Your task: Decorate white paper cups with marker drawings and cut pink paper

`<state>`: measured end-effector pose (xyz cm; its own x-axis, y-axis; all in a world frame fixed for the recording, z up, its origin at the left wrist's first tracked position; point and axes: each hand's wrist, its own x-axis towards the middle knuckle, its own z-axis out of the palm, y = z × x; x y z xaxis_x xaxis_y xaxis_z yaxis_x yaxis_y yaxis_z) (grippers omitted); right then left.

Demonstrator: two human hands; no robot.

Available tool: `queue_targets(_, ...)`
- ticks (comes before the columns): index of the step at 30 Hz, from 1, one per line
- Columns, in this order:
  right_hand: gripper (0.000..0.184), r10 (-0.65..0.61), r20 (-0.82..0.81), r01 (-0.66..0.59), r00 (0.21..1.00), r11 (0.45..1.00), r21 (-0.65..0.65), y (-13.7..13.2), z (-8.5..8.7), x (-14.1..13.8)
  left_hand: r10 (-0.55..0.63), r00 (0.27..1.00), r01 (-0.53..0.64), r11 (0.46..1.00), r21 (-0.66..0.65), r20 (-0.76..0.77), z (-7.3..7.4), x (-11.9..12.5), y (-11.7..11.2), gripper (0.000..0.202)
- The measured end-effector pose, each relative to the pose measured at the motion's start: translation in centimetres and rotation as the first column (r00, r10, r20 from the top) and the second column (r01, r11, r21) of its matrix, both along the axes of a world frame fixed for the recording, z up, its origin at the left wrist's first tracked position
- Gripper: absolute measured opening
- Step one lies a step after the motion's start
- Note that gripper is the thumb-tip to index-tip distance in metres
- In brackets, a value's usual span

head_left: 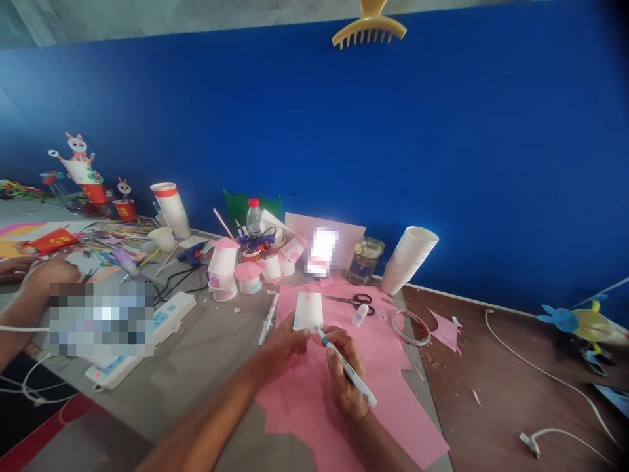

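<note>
My left hand is closed around the lower part of a white paper cup, which bears a small pink square drawing near its top and blue colour at the lower left. In my right hand is a white marker with a blue tip end, pointed at the cup's lower right edge. Both hands are over a large pink paper sheet. On or beside that sheet lie black-handled scissors, a small glue bottle, another white marker and a roll of tape.
Small cups with pink paper tops stand behind my left hand. A lit phone, a glass jar and a cup stack line the back. Leftward are a power strip, a glue gun and another person's hand.
</note>
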<state>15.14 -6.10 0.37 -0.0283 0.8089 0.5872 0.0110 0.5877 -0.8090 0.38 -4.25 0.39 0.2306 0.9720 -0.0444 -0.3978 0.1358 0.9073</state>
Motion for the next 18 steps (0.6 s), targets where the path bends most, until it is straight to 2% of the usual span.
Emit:
queue_targets(7, 0.014, -0.051, 0.02, 0.051, 0.999, 0.999, 0.012, 0.02, 0.03, -0.06, 0.011, 1.0, -0.011, 0.999, -0.03, -0.007, 0.05, 0.03, -0.1, 0.039)
queue_targets(18, 0.012, -0.07, -0.02, 0.07, 0.997, 0.998, 0.01, 0.42, -0.81, -0.33, 0.016, 1.0, -0.016, 0.995, -0.097, 0.002, -0.18, 0.06, 0.05, 0.042)
